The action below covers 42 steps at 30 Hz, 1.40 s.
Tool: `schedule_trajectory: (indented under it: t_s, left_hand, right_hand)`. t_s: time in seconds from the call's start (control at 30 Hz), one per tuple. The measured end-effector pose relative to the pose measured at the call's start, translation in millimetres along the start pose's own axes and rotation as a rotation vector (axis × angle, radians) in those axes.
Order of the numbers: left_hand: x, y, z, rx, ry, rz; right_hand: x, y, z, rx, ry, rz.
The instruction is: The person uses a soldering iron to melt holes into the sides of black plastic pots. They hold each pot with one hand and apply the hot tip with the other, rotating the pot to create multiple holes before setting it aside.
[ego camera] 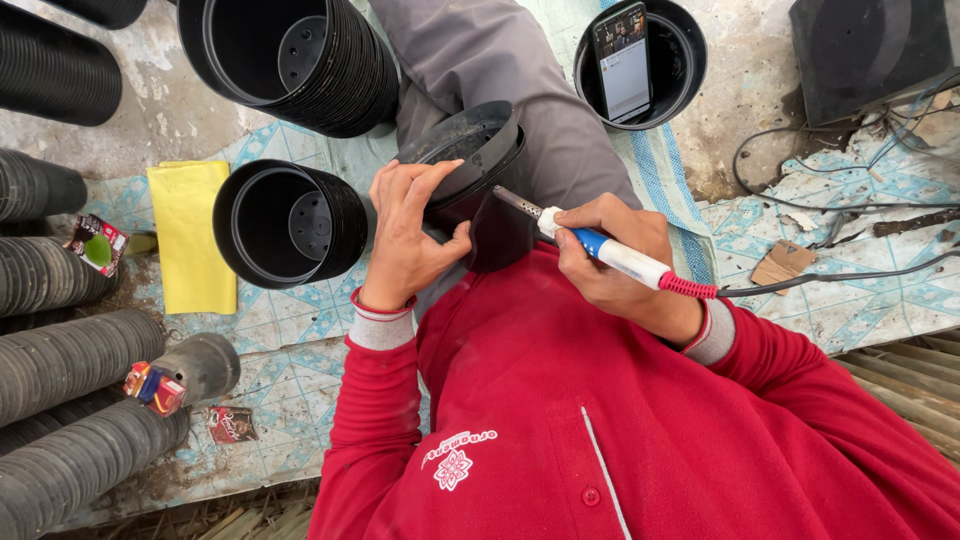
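landmark: black plastic pot [470, 150] held on its side over the person's lap, mouth facing up-left
packages: small red wrapper with a green patch [97, 244] far left of held pot; red-blue-yellow packet [154, 387] lower left, lying on a pot stack; dark red sachet [231, 424] just beside it on the mat; flat yellow sheet [190, 235] left of held pot, past a nested stack of pots [290, 222]
phone: upright phone [622, 60] inside another black pot [640, 62], upper right of held pot
hidden: tool tip behind pot wall, contact point not visible; pot base covered by hands and red shirt
soldering iron [608, 253]: long axis runs lower right to upper left, metal end at pot's side; cable trails off right
left hand [405, 235]: fingers wrapped over pot rim, gripping
right hand [612, 262]: fingers closed round iron's blue-white handle
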<state>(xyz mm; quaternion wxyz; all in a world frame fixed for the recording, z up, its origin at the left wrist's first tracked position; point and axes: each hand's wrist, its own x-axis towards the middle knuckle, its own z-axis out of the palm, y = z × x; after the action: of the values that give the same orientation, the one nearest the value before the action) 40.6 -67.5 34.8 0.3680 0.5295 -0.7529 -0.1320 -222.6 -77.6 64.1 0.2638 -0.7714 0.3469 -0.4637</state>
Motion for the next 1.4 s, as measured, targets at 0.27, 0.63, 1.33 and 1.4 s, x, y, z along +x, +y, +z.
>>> schedule_trajectory:
  t_s: [0.27, 0.63, 1.33, 1.4]
  left_hand:
    - [4, 7, -3, 0.013, 0.008, 0.005]
    - [-18, -30, -11, -0.325, 0.012, -0.093]
    - [16, 45, -47, 0.004, -0.195, 0.199]
    - [19, 47, -44, 0.014, -0.194, 0.132]
  right_hand:
    - [7, -7, 2, 0.005, -0.015, -0.003]
    - [-1, -3, -34, 0.401, 0.3, 0.054]
    - [15, 42, 37, 0.707, 0.389, 0.225]
    - [14, 40, 32, 0.608, 0.415, 0.078]
